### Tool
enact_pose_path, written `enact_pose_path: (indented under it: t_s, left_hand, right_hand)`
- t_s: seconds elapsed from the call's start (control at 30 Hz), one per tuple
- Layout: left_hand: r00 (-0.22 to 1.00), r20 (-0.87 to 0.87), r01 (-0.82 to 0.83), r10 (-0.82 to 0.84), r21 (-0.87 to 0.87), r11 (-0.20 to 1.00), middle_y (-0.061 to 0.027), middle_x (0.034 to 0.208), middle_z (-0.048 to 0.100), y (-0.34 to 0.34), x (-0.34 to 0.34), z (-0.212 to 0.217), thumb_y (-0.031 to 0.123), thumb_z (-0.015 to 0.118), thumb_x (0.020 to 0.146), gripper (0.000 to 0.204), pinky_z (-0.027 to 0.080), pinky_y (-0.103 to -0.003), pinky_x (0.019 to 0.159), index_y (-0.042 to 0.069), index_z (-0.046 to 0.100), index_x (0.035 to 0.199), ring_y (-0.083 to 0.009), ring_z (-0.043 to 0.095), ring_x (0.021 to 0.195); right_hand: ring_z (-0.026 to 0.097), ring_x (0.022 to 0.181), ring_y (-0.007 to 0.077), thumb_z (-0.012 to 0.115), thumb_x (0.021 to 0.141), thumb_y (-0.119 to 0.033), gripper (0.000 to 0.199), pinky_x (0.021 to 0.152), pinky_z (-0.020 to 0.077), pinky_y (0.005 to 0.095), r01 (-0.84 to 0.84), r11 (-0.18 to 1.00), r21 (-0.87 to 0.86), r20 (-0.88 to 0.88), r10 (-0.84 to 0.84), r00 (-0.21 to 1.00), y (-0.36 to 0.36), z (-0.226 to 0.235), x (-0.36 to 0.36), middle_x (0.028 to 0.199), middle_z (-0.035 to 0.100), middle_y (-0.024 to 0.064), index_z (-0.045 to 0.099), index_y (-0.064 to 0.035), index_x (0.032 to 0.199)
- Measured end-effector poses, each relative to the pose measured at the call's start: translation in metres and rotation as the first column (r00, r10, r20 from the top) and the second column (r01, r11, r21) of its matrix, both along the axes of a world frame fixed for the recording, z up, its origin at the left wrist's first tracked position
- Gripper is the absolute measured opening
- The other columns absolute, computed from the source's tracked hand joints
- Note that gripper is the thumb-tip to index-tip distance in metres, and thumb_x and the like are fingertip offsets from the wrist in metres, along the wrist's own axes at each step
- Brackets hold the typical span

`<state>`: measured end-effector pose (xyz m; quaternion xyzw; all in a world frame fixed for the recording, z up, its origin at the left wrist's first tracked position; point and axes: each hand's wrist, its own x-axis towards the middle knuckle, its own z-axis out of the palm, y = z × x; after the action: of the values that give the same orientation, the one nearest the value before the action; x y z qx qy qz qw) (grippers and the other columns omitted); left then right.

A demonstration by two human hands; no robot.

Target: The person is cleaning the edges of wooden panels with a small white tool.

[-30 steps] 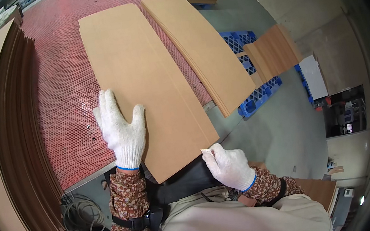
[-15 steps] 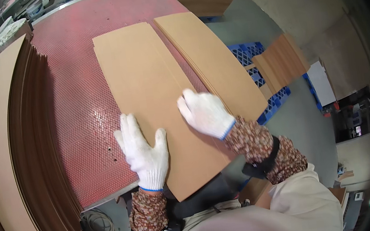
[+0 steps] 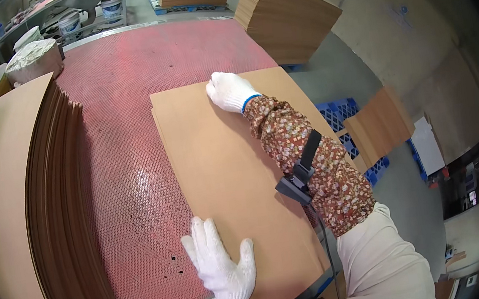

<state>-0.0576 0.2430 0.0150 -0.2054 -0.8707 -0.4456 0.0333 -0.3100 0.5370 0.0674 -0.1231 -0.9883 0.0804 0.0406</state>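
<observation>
Right hand (image 3: 233, 91) is now at the far end of the middle board (image 3: 210, 153)

The main change is in the right arm: one second ago this hand is at the near edge of the middle board, half a second ago it is about halfway along, and now it is by the far edge, with the flowered sleeve (image 3: 327, 180) stretched over the board's right part. I judge that this pass covers most of the board's length.

The fingers of the right hand are curled inward. The small pale piece of one second ago is not visible now, so I cannot tell if they are pinching it.

The left hand (image 3: 225, 268) does not change its place: it lies spread at the left edge of the middle board, near its close end, with the thumb apart upon it. Probably it keeps the board steady.

The middle board lies flat on the red table (image 3: 124, 134). To its right is another board (image 3: 285, 87), partly hidden by the arm; to its left, well apart, is a tall stack of boards (image 3: 10, 159).
</observation>
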Motion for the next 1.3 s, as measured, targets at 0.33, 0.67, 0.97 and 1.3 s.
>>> enact_pose_path:
  t_s: [0.33, 0.67, 0.97, 1.3]
  left_hand:
    - [1.000, -0.013, -0.021, 0.022, 0.087, 0.996, -0.0355, 0.156, 0.051, 0.007, 0.000, 0.001, 0.009, 0.088, 0.078, 0.086, 0.028, -0.065, 0.128, -0.009, 0.049, 0.152, -0.0521, 0.047, 0.148]
    - [0.994, -0.086, -0.063, 0.069, 0.070, 0.996, -0.0312, 0.159, 0.050, 0.011, -0.001, -0.008, 0.017, 0.086, 0.084, 0.081, 0.028, -0.059, 0.130, -0.008, 0.049, 0.153, -0.0479, 0.047, 0.149]
    - [0.990, -0.117, -0.074, 0.081, 0.063, 0.995, -0.0292, 0.160, 0.051, 0.017, -0.004, -0.018, 0.022, 0.082, 0.088, 0.079, 0.026, -0.056, 0.132, -0.009, 0.049, 0.153, -0.0432, 0.045, 0.153]
    - [0.991, -0.095, -0.088, 0.092, 0.049, 0.995, -0.0294, 0.160, 0.051, 0.015, -0.005, -0.021, 0.023, 0.083, 0.089, 0.077, 0.030, -0.053, 0.130, -0.009, 0.051, 0.152, -0.0486, 0.044, 0.151]
  right_hand:
    - [0.071, 0.119, 0.0465, 0.053, 0.104, -0.033, 0.039, 0.103, 0.0560, 0.0553, 0.007, 1.000, 0.014, -0.024, -0.006, 1.000, 0.012, -0.008, -0.029, 0.124, 0.075, 0.0268, 0.074, -0.0025, 0.115]
    - [0.073, 0.098, 0.0528, 0.049, 0.108, -0.037, 0.041, 0.090, 0.0570, 0.0615, 0.053, 0.997, -0.060, -0.013, -0.054, 0.998, -0.042, -0.003, 0.151, 0.100, 0.074, 0.0342, 0.068, -0.0008, 0.104]
    - [0.073, 0.062, 0.0365, 0.054, 0.110, -0.025, 0.026, 0.055, 0.0575, 0.0482, -0.192, 0.961, 0.197, 0.046, 0.186, 0.981, -0.098, -0.003, 0.365, 0.066, 0.065, 0.0176, 0.063, -0.0043, 0.097]
    - [0.065, 0.048, 0.0282, 0.065, 0.105, -0.022, 0.020, 0.042, 0.0504, 0.0419, -0.210, 0.962, 0.178, 0.242, 0.164, 0.956, -0.152, -0.003, 0.513, 0.078, 0.062, 0.0108, 0.067, -0.0043, 0.096]
